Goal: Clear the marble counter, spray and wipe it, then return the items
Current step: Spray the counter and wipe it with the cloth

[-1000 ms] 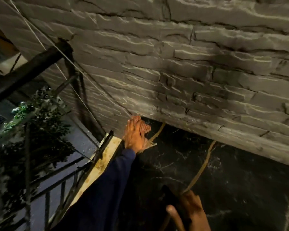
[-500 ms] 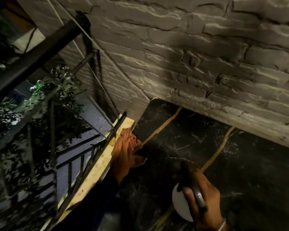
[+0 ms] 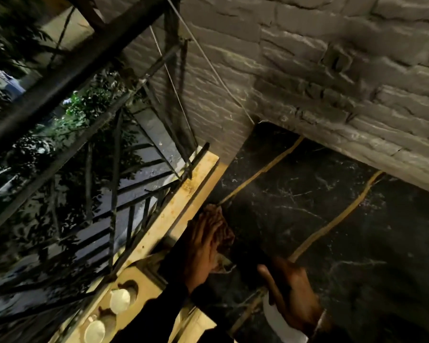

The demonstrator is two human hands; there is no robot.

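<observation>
The black marble counter with gold veins fills the right of the view, below a grey stone wall. My left hand lies flat on a crumpled reddish cloth at the counter's left edge. My right hand is closed around a white spray bottle with a dark trigger head, low in the view over the counter. A faint haze of spray hangs above the marble near the left gold vein.
A yellowish ledge borders the counter on the left, with a black metal railing and foliage beyond. Two white cups sit on the ledge at the bottom left. The stone wall closes the far side.
My left hand has dragged the cloth from the far corner back along the left edge toward me. My right hand has come up into view holding the spray bottle.
</observation>
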